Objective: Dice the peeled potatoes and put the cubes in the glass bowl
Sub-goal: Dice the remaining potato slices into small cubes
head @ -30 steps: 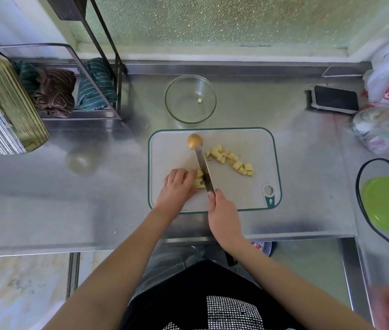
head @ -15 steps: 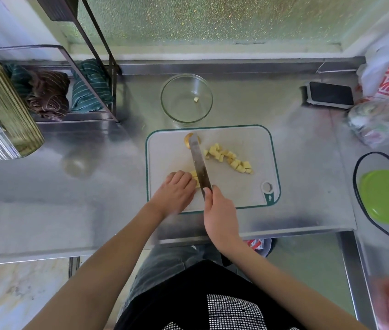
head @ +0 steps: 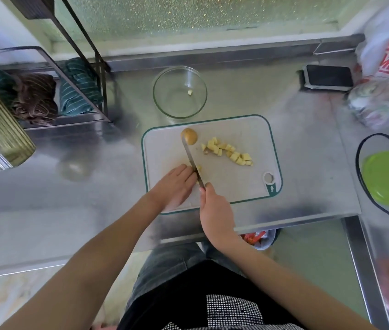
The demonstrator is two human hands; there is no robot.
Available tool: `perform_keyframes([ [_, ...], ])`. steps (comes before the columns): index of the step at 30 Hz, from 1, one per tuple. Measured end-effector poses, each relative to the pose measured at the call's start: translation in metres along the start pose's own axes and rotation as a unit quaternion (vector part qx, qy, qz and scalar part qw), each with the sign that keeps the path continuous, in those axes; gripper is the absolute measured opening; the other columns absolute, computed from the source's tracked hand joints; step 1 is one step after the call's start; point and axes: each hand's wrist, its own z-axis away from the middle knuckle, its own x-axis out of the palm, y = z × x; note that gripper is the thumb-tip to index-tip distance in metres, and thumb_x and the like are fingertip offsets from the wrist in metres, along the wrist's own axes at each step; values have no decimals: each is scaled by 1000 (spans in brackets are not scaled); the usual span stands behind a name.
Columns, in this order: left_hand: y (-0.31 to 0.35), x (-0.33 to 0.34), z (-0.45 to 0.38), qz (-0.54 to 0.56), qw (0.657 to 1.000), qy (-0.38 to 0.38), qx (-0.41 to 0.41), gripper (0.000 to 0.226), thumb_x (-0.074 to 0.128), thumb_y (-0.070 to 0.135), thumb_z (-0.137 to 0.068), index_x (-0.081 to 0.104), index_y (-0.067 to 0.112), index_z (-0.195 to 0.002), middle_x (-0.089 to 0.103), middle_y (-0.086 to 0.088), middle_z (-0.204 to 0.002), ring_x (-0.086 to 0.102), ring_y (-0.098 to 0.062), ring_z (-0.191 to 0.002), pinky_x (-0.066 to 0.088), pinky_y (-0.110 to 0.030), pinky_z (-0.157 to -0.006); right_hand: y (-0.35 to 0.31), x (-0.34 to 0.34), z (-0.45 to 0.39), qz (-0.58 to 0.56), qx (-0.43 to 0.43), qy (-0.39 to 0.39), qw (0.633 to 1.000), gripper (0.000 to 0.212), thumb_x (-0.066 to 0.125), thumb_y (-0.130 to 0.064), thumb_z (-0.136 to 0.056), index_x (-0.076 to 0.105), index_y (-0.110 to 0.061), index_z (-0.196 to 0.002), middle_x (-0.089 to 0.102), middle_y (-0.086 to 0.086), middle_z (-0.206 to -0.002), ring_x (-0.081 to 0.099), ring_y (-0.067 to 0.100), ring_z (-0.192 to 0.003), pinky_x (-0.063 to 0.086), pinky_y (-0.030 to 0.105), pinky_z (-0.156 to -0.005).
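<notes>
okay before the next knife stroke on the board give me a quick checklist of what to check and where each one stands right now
1. Right hand grips the steel kitchen knife: ok.
2. Left hand holds the yellow potato piece being cut: ok.
3. Left fingertips apart from the blade: cannot tell, they sit right beside it.
4. White green-rimmed cutting board lies flat on the steel counter: ok.
5. Pile of yellow potato cubes out of the blade's way: ok, lying to its right.
6. Clear round glass bowl close behind the board, one cube inside: ok.
</notes>
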Motion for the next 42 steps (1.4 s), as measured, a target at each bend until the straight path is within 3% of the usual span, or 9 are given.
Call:
perform_keyframes([
  [6,-2,-1,-1,19,1000,0,9,21,42,13,-85,55,0,-95,55,-15,-88,41,-28,-83,38,-33,-76,2,6,-8,16,17,-20,1000,35,25,-36,-102,48,-13,-115,66,11,-89,63,31,-84,34,32,-62],
  [12,0,-8,-3,-4,1000,-30,-2,19,39,19,-84,52,5,-87,55,-12,-83,50,-27,-74,43,-33,-66,19,-8,-18,6,7,12,1000,38,29,-40,-101,56,-13,-105,67,10,-89,62,30,-85,45,37,-72],
  [16,1,-9,-4,-14,1000,-16,-1,10,53,12,-81,53,3,-86,56,-15,-81,51,-30,-72,47,-34,-64,31,-16,-15,-4,30,12,999,38,29,-39,-101,55,-13,-111,67,11,-93,62,32,-88,45,37,-75],
  [20,0,-9,8,-24,999,23,-8,18,45,19,-88,54,4,-91,56,-13,-87,48,-28,-78,44,-35,-69,25,-17,-7,-64,16,40,997,35,32,-39,-100,57,-14,-104,65,9,-79,60,30,-73,45,38,-66],
  [24,-1,-9,28,-41,995,58,-76,16,41,23,-91,46,8,-89,53,-12,-84,47,-30,-74,39,-37,-67,11,-19,-2,-124,16,47,991,31,35,-37,-100,56,-14,-97,58,4,-69,54,26,-63,41,38,-60],
  [32,3,-7,18,-72,985,1,-158,32,31,33,-92,51,9,-85,54,-7,-83,50,-26,-74,46,-35,-65,2,-6,-1,-94,5,18,995,36,29,-41,-100,55,-15,-107,64,6,-85,59,25,-77,48,39,-69],
  [42,-4,1,16,-58,992,22,-108,27,33,29,-93,52,10,-88,56,-5,-79,49,-25,-70,44,-33,-61,-2,3,-2,1,-9,15,1000,38,25,-41,-101,52,-17,-114,67,5,-86,63,23,-79,47,33,-67],
])
